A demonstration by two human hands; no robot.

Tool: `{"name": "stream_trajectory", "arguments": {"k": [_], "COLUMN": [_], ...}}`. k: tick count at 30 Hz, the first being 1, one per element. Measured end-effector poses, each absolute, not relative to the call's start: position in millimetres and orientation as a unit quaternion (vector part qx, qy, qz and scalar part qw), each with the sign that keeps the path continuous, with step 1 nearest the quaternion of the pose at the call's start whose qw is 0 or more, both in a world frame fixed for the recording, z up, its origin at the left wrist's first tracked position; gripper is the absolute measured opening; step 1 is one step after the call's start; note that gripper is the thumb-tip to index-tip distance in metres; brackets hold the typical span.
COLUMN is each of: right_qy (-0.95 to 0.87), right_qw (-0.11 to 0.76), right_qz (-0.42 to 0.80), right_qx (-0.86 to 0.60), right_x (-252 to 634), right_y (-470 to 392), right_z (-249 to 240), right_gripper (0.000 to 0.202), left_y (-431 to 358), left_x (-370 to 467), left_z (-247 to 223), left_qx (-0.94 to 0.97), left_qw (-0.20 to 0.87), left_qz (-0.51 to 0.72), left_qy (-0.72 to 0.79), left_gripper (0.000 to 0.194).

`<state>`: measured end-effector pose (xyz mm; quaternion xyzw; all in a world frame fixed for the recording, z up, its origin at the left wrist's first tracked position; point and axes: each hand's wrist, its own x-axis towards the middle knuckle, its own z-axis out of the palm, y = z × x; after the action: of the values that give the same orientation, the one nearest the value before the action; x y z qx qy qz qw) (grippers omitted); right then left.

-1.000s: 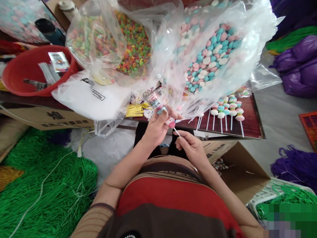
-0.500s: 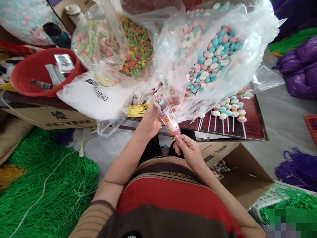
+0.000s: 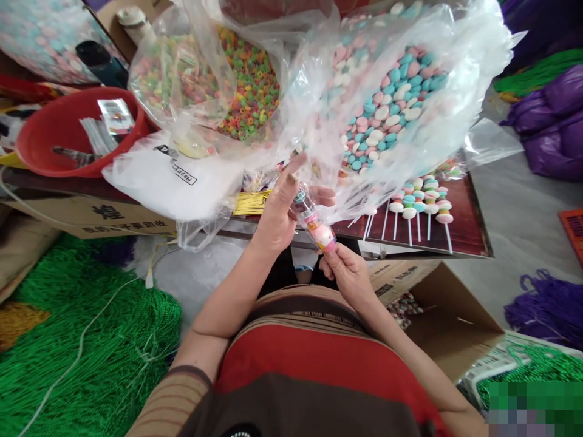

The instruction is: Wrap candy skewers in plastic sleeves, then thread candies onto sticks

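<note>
A clear printed candy wrapper [image 3: 308, 220], pink at its lower end, slants between my two hands in front of the table edge. My left hand [image 3: 279, 212] cradles its upper part, thumb on the near side and other fingers behind it, the index finger stretched out. My right hand [image 3: 345, 266] pinches the wrapper's pink lower end; the tip there is hidden by the fingers. Just beyond my left hand lies a stack of yellow packets [image 3: 251, 203]. To the right, several marshmallow skewers [image 3: 419, 197] in pink, blue and white rest on the table, white sticks pointing toward me.
Open plastic bags hold colourful candy rings [image 3: 252, 79] and pastel marshmallows [image 3: 387, 115]. A red basin [image 3: 50, 152] with packets stands left. Below right is an open cardboard box [image 3: 455, 328]. Green cords [image 3: 91, 346] are heaped on the floor at left.
My right hand has moved from the thin tip up onto the wrapper's pink end. My left hand's fingers have loosened, the index finger straightening upward. The wrapper shifted slightly.
</note>
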<state>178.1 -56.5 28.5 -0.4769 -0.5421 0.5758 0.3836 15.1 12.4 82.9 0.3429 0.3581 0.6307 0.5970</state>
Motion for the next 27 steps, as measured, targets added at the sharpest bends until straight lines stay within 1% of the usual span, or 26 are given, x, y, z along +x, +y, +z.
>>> {"name": "stream_trajectory", "arguments": {"k": [3,7,10,15,18,21,25,27], "right_qy": [-0.563,-0.578,-0.586,-0.551,-0.566,-0.575,-0.524,-0.501], "right_qw": [0.375,0.362,0.363,0.375,0.339,0.299,0.3,0.316], "right_qz": [0.564,0.566,0.56,0.569,0.584,0.599,0.624,0.628], "right_qx": [-0.474,-0.463,-0.459,-0.482,-0.473,-0.47,-0.496,-0.505], "right_x": [179.4,182.0,180.0,172.1,174.7,182.1,184.4,181.1], "right_y": [-54.8,-53.0,-52.0,-50.2,-50.7,-54.3,-58.6,-58.2], "right_z": [30.6,34.4,34.7,35.8,40.0,43.0,42.4,40.3], "right_gripper": [0.052,0.053,0.053,0.056,0.054,0.044,0.046,0.048], "left_y": [17.3,12.6,5.2,5.0,14.7,25.0,23.7,15.2], "left_x": [22.2,38.6,45.3,46.9,41.9,32.6,29.4,34.5], "left_z": [79.9,70.3,65.6,64.2,67.9,72.2,70.8,66.2], "left_qx": [0.312,0.313,0.31,0.283,0.229,0.183,0.222,0.26], "left_qw": [0.561,0.547,0.557,0.577,0.583,0.585,0.613,0.638], "left_qz": [0.654,0.637,0.641,0.662,0.673,0.686,0.669,0.647], "left_qy": [0.4,0.444,0.428,0.387,0.392,0.393,0.355,0.326], "left_gripper": [0.046,0.051,0.051,0.048,0.049,0.046,0.04,0.041]}}
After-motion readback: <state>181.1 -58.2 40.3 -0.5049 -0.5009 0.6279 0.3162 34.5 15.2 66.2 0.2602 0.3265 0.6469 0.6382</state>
